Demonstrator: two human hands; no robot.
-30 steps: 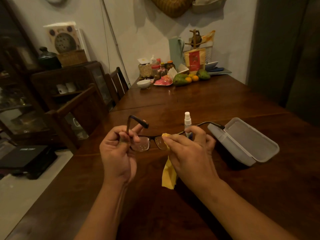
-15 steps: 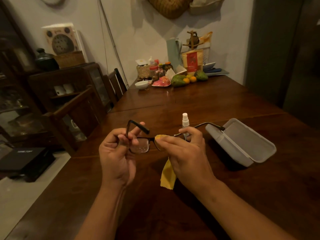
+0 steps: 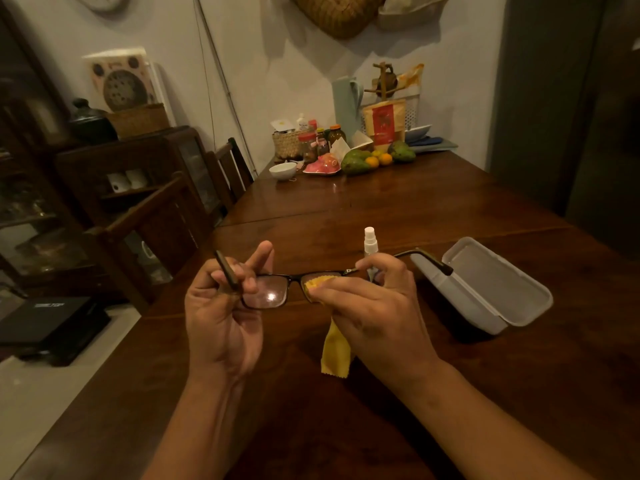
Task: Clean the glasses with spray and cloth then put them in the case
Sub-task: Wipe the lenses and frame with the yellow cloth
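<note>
Dark-framed glasses (image 3: 268,294) are held above the wooden table (image 3: 398,209), both temple arms unfolded. My left hand (image 3: 221,317) pinches the frame at its left hinge, index finger raised. My right hand (image 3: 370,306) pinches a yellow cloth (image 3: 332,355) around the right lens; the cloth's tail hangs below the hand. A small white spray bottle (image 3: 370,241) stands upright just behind my right hand. The grey glasses case (image 3: 485,285) lies open on the table to the right, with nothing inside.
At the table's far end stand a white bowl (image 3: 283,170), jars, a basket, a pitcher and fruit (image 3: 356,161). Wooden chairs (image 3: 152,230) and a dark cabinet line the left side. A dark door stands at right.
The glasses have turned so the left lens faces me more squarely. My left index finger has lifted off the frame. The right hand with the cloth stays on the right lens.
</note>
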